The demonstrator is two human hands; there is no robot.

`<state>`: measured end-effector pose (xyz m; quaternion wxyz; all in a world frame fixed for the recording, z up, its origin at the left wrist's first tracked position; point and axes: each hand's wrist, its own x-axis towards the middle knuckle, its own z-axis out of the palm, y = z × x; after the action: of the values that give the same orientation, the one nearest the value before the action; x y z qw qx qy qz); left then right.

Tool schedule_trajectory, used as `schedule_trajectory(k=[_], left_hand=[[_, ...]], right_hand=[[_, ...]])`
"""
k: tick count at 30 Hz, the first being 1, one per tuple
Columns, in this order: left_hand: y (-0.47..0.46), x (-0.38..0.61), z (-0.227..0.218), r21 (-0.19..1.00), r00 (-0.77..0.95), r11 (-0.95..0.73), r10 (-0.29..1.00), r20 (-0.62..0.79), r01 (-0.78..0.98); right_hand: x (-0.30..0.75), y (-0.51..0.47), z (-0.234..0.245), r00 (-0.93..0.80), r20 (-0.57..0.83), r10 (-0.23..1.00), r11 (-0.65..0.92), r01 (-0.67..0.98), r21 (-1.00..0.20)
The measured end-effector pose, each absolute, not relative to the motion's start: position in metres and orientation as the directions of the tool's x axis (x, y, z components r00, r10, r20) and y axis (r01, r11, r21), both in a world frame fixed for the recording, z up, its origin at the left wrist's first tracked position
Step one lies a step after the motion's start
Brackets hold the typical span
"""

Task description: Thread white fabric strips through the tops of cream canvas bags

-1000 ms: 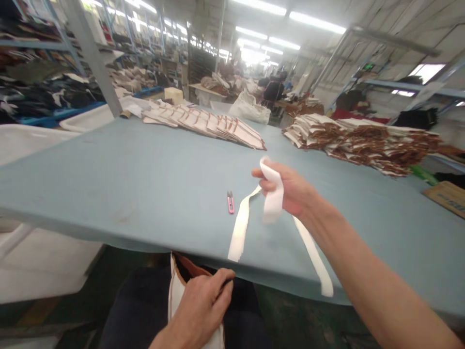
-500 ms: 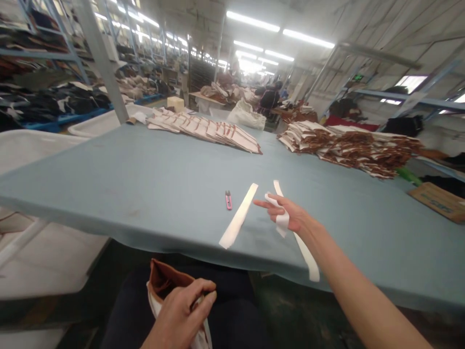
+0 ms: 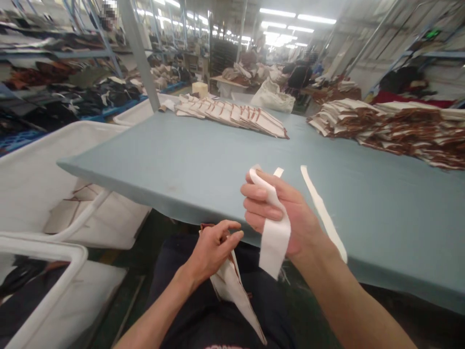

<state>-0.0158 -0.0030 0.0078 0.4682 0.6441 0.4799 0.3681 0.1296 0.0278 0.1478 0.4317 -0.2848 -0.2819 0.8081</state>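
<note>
My right hand [image 3: 281, 215] is raised over the near edge of the blue-grey table [image 3: 181, 160] and is closed on a white fabric strip [image 3: 273, 232] that drapes over my fingers and hangs down. My left hand [image 3: 214, 249] is low over my lap, pinching the top of a cream fabric piece with brown lining [image 3: 234, 291]. Two more white strips lie on the table: one [image 3: 323, 213] to the right of my hand, another [image 3: 278, 171] just showing behind it.
Fanned stacks of cream pieces [image 3: 232, 114] and brown-edged pieces [image 3: 392, 128] lie at the table's far side. White bins [image 3: 39, 169] stand to the left, with one [image 3: 43, 291] near my knee. Shelving with dark goods fills the left. A person works in the distance.
My right hand lifted a white strip off the table and drew it back toward me. My left hand rose with the cream piece. My view shifted left; the pink clipper is out of sight.
</note>
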Motion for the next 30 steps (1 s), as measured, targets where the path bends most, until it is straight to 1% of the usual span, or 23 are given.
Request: schedule_trajectory(k=[2, 4, 6, 9, 11, 12, 15, 17, 19, 21, 22, 24, 25, 26, 28, 30], left_hand=[[-0.010, -0.011, 0.004, 0.967, 0.299, -0.094, 0.954, 0.019, 0.239], [-0.021, -0.004, -0.001, 0.981, 0.324, -0.051, 0.946, -0.012, 0.185], [-0.033, 0.002, -0.007, 0.991, 0.327, 0.014, 0.943, -0.057, 0.132], [-0.045, 0.007, -0.010, 0.996, 0.227, 0.076, 0.972, -0.064, -0.046], [-0.050, 0.007, -0.009, 0.983, 0.135, 0.075, 0.989, -0.052, -0.168], [-0.052, 0.007, -0.007, 0.981, 0.090, 0.061, 0.995, -0.045, -0.183], [-0.059, 0.006, 0.001, 0.993, -0.007, 0.054, 0.998, -0.055, -0.108], [-0.063, 0.004, 0.008, 0.993, -0.006, 0.085, 0.996, -0.085, -0.078], [-0.065, -0.001, 0.016, 0.990, 0.045, 0.118, 0.992, -0.114, -0.077], [-0.066, -0.009, 0.024, 0.989, 0.136, 0.124, 0.984, -0.113, -0.080], [-0.067, -0.014, 0.028, 0.989, 0.190, 0.123, 0.976, -0.106, -0.079], [-0.068, -0.022, 0.036, 0.987, 0.297, 0.141, 0.948, -0.112, -0.077], [-0.070, -0.025, 0.039, 0.983, 0.345, 0.166, 0.929, -0.132, -0.072], [-0.071, -0.027, 0.041, 0.978, 0.386, 0.199, 0.909, -0.158, -0.068], [-0.073, -0.028, 0.045, 0.966, 0.453, 0.253, 0.869, -0.200, -0.060], [-0.074, -0.027, 0.047, 0.964, 0.482, 0.264, 0.848, -0.218, -0.029]], right_hand=[[0.117, 0.029, 0.143, -0.395, -0.176, 0.902, -0.402, -0.615, -0.678], [0.109, 0.031, 0.132, -0.254, -0.139, 0.957, -0.281, -0.692, -0.665], [0.107, 0.033, 0.116, -0.124, -0.111, 0.986, -0.167, -0.719, -0.675], [0.110, 0.026, 0.091, -0.049, -0.103, 0.993, -0.108, -0.687, -0.719], [0.114, 0.017, 0.077, -0.018, -0.103, 0.995, -0.089, -0.660, -0.746], [0.115, 0.011, 0.072, 0.010, -0.093, 0.996, -0.065, -0.644, -0.762], [0.118, -0.009, 0.060, 0.114, -0.048, 0.992, 0.026, -0.574, -0.819], [0.122, -0.021, 0.054, 0.162, -0.040, 0.986, 0.055, -0.542, -0.838], [0.132, -0.031, 0.048, 0.142, -0.038, 0.989, 0.042, -0.515, -0.856], [0.151, -0.034, 0.041, 0.086, -0.017, 0.996, 0.021, -0.426, -0.904], [0.162, -0.034, 0.038, 0.068, 0.002, 0.998, 0.025, -0.344, -0.939], [0.183, -0.031, 0.036, 0.093, 0.012, 0.996, 0.026, -0.153, -0.988], [0.191, -0.029, 0.038, 0.100, 0.026, 0.995, 0.030, -0.038, -0.999], [0.195, -0.029, 0.041, 0.071, 0.043, 0.997, 0.035, 0.099, -0.995], [0.192, -0.033, 0.051, -0.089, 0.020, 0.996, 0.049, 0.329, -0.943], [0.179, -0.040, 0.064, -0.236, -0.047, 0.970, 0.058, 0.420, -0.906]])
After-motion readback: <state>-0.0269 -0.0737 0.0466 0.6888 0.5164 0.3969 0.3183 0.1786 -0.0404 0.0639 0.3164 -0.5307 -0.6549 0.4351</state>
